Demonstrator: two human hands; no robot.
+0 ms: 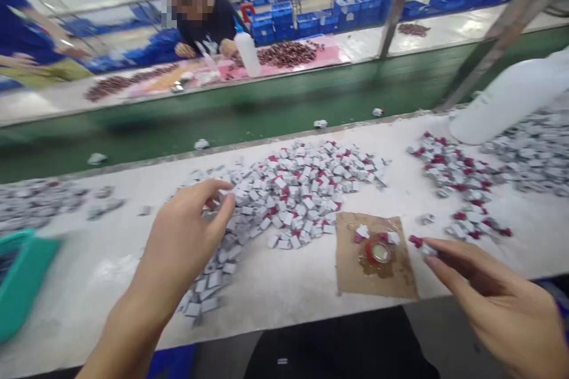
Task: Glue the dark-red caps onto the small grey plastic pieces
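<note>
My left hand (191, 225) hovers over the left side of a heap of small grey-white blocks (306, 189), some with dark red parts. Its thumb and forefinger curve toward each other with a gap between the tips, and nothing shows in them. At the right, my right hand (493, 296) pinches a small grey-and-red piece (424, 246) between thumb and forefinger. Just left of that piece lies a brown cardboard square (351, 275) with a wet patch, a small round red-rimmed dish (379, 252) and a few pieces on it.
More pieces (471, 172) lie at the right, beside a large white bottle (502, 100). A teal tray (26, 290) stands at the left edge. Across a green channel (249, 112), a person (204, 18) works at another table.
</note>
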